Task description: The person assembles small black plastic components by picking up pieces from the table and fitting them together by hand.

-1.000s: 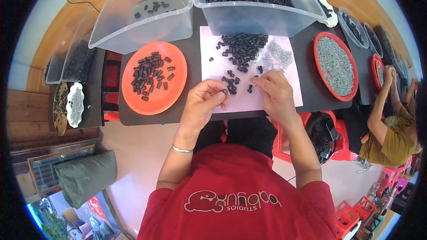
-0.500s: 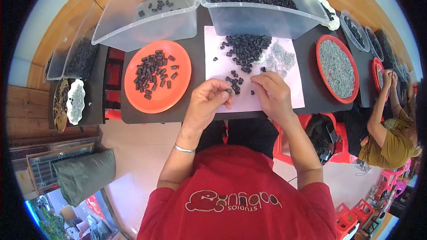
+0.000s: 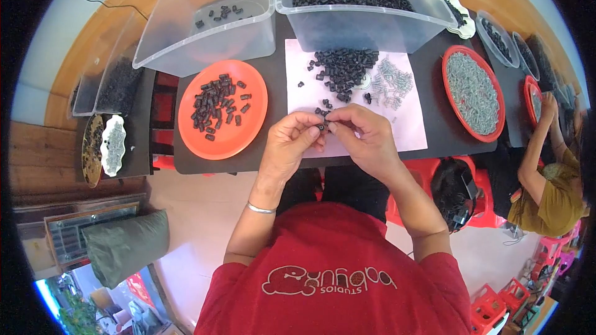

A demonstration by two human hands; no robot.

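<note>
Part (image 3: 321, 127), small and black, pinched in my left hand (image 3: 289, 139); right hand (image 3: 367, 136) has fingertips bunched at it, can't tell if gripping anything. I'd guess light, stiff, maybe slick; best held by its sides. Loose black pile (image 3: 344, 68) crowds beyond, metal bits (image 3: 391, 82) beside it, orange plate (image 3: 241, 139) left, bin (image 3: 366, 28) blocking the far side.

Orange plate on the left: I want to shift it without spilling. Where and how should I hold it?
Probably by the bare rim of the orange plate, from left and right at once, kept level: it is round, and the loose black parts lie further in.
</note>
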